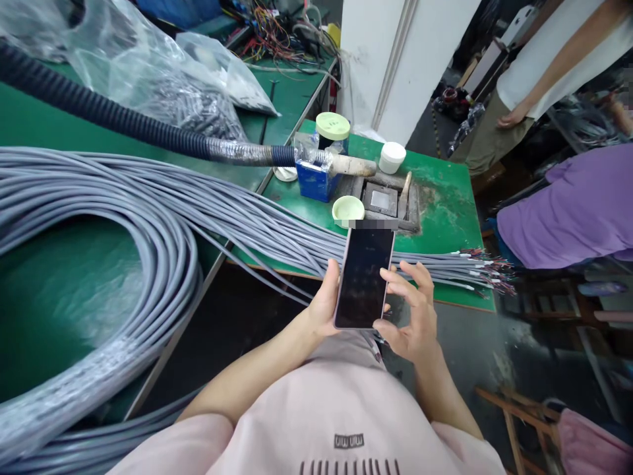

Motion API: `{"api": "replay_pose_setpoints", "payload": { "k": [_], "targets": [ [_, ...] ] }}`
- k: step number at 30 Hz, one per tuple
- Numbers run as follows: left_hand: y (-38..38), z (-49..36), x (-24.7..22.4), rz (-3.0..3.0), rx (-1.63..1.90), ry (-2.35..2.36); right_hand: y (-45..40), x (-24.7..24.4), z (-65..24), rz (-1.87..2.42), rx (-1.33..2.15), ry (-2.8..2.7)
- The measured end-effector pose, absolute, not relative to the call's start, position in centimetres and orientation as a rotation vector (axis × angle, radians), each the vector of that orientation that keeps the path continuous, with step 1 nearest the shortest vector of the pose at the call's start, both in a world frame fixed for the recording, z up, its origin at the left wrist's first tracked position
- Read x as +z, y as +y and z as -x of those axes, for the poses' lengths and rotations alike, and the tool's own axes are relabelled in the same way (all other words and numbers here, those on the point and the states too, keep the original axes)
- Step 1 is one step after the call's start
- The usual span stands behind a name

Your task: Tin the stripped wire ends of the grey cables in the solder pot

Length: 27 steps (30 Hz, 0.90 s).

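A smartphone (364,280) with a dark screen is held upright in front of my body. My left hand (325,300) grips it from the left, with the thumb along its edge and the other fingers mostly hidden behind. At the phone's right edge is my right hand (413,310), its fingers spread and slightly curled; the index fingertip touches or hovers over the screen. Just beyond the phone runs a thick bundle of grey cables (277,224), whose stripped ends (487,269) show thin coloured wires on the right.
Green tables (445,198) carry a solder pot (380,199), a blue box (316,181), a white jar (392,157) and a green-lidded tub (332,125). A black corrugated hose (148,125) crosses above plastic bags (148,66). People stand at right, one in a purple shirt (573,204). A wooden stool (519,415) is lower right.
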<state>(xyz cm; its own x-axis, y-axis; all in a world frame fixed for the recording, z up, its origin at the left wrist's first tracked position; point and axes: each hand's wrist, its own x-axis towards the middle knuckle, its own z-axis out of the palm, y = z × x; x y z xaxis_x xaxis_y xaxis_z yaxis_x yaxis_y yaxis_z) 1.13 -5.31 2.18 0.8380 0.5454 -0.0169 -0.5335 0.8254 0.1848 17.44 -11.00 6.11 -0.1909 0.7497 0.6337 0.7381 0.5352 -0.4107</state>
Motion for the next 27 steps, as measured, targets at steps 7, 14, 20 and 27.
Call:
{"api": "replay_pose_setpoints", "payload": {
  "k": [7,14,20,27],
  "targets": [
    [-5.3,-1.3,2.9,-0.15,0.586,0.127,-10.8,6.1,-17.2,1.203,0.027,-1.969],
    [-5.7,-0.4,1.8,-0.186,0.59,0.083,-10.7,6.9,-16.8,1.216,0.026,-1.965],
    [-5.4,0.0,2.2,-0.222,0.542,-0.057,-11.0,7.1,-17.0,1.194,0.02,-1.88],
    [-6.0,2.7,1.3,-0.318,0.642,0.095,-10.8,6.6,-17.5,1.175,0.052,-1.843]
  ]
}}
